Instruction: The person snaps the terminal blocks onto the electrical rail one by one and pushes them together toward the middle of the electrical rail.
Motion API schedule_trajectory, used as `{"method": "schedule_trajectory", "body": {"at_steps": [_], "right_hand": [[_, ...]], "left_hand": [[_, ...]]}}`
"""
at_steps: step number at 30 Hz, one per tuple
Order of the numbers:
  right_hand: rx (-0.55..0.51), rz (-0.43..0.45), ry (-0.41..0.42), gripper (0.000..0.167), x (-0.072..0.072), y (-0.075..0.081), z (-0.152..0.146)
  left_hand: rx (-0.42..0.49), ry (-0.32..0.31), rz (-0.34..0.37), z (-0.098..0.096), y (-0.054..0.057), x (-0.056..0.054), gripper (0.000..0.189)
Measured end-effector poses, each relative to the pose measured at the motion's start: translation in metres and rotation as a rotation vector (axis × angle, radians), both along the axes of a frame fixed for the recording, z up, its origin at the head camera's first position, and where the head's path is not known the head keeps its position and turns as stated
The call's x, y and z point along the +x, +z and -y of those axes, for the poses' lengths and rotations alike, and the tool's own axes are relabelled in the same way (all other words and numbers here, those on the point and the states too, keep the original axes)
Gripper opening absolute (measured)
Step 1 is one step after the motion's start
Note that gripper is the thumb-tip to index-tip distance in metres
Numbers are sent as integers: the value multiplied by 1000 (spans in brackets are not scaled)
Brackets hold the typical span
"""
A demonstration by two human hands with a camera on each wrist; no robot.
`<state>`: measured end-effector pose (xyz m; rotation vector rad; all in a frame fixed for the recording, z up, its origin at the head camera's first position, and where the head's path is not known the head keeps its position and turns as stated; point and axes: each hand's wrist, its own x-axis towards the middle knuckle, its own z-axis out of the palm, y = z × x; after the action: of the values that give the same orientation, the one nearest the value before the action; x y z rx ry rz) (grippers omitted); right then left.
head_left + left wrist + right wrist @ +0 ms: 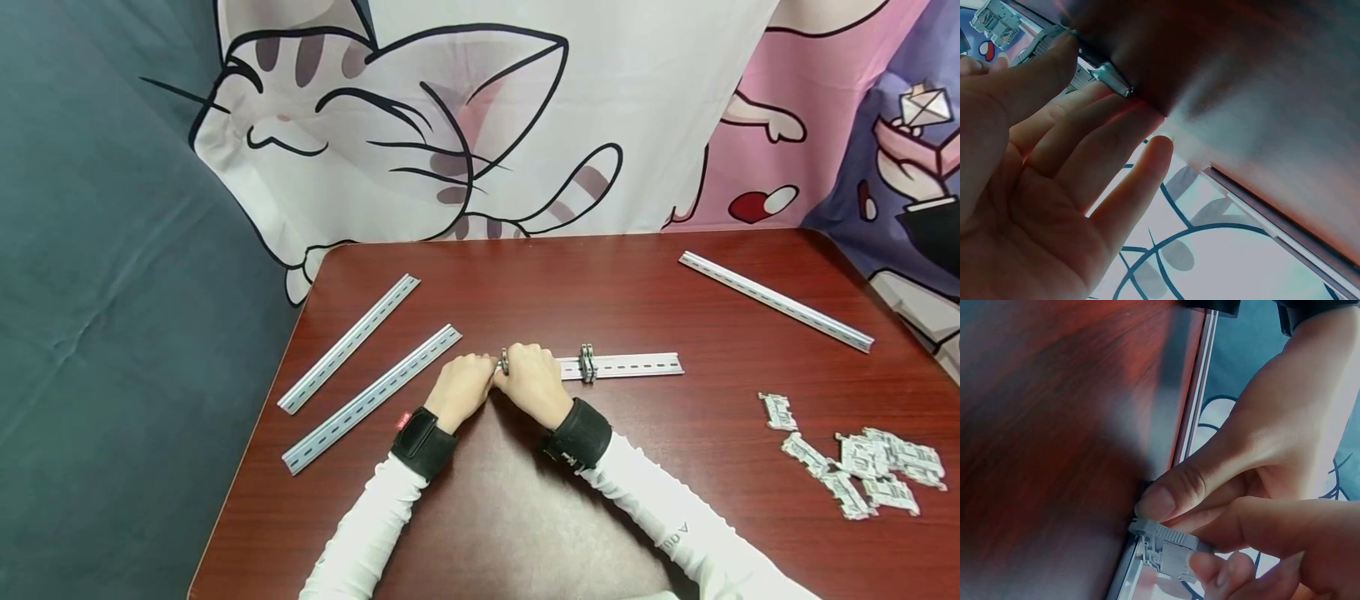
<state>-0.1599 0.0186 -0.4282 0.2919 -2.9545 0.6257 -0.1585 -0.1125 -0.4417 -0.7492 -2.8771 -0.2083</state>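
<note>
My left hand (462, 390) holds the left end of a slotted metal DIN rail (637, 365). In the left wrist view its thumb lies against a grey terminal block (1046, 42), with the fingers around the rail's end (1113, 78). That same terminal block (1169, 547) sits at the rail in the right wrist view. There the fingers of my right hand (534, 383) pinch it from one side, opposite the left thumb. Farther right, a small group of terminal blocks (587, 364) stands upright across the rail.
Two more DIN rails, an outer one (348, 343) and an inner one (372, 398), lie slanted at the left. Another rail (776, 301) lies at the back right. Loose terminal blocks (862, 457) are heaped at the right of the brown table (645, 292). Printed cloth hangs behind.
</note>
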Motion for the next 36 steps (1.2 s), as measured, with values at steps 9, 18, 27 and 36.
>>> {"method": "schedule_trajectory", "body": {"at_steps": [9,18,27,36], "right_hand": [[-11,0,4,39,0,1,0],[-18,-1,-5,40,0,1,-2],[-1,-43,-21,35,1,-1,-11],[23,-7,-52,40,3,2,-22]], "left_hand": [[-26,1,-29,0,0,-1,11],[-47,-27,-62,1,-1,-2,13],[-54,-23,-81,3,-1,-3,22],[-40,-24,-70,2,-2,-3,21]]}}
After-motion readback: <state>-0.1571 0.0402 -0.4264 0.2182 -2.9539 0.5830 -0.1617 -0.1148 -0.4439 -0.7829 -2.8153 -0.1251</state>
